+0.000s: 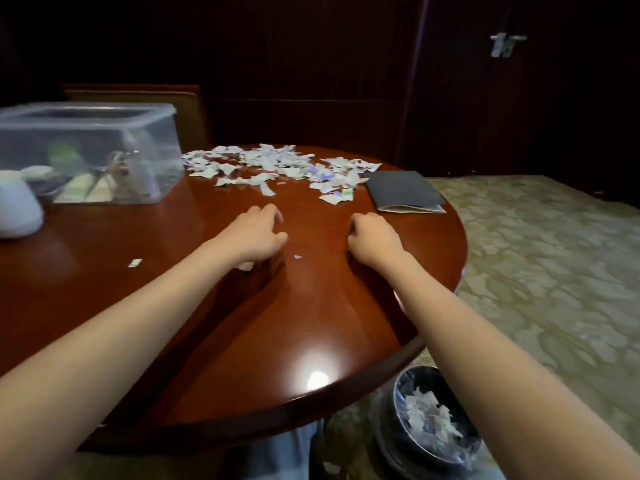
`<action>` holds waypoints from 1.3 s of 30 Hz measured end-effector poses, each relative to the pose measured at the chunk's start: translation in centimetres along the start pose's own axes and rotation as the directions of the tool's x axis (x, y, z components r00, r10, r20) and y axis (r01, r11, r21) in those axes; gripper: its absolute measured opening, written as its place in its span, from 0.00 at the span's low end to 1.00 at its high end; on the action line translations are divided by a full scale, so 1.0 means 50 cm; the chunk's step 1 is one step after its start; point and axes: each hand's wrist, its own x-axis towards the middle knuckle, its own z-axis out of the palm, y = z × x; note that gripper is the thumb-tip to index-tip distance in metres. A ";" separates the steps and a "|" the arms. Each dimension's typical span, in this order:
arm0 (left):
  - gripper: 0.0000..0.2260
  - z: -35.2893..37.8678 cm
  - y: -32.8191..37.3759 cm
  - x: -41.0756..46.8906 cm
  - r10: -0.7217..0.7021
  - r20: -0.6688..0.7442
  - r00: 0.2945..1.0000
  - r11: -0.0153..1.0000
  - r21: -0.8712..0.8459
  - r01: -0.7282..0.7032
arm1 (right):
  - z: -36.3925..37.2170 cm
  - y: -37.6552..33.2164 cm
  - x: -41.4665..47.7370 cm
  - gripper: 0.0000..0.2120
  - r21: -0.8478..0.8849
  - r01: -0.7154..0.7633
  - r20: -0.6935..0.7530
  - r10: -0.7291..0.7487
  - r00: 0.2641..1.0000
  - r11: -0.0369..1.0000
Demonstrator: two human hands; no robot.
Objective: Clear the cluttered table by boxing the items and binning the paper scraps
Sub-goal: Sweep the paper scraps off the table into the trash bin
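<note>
A wide pile of torn paper scraps (277, 166) lies across the far side of the round wooden table (311, 323). Both bare forearms reach over the table toward it. My left hand (258, 233) hovers short of the pile with loosely curled fingers, and one white scrap (246, 266) lies under its heel. My right hand (372, 237) is curled into a fist beside it, with nothing visible in it. A clear plastic box (90, 150) with several items inside stands at the far left. A dark bin (433, 427) holding scraps sits on the floor at the lower right.
A dark grey notebook (403, 192) lies at the table's right edge beside the pile. A white rounded object (17, 209) stands at the left edge, in front of the box. Two stray scraps (135, 263) (297, 257) lie near my hands. A chair back (138, 98) rises behind the box.
</note>
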 end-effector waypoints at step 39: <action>0.23 0.084 -0.078 0.268 -0.099 -0.181 0.979 0.942 -0.333 0.033 | 0.104 -0.047 0.221 0.18 -0.031 0.041 -0.150 -0.045 0.988 0.999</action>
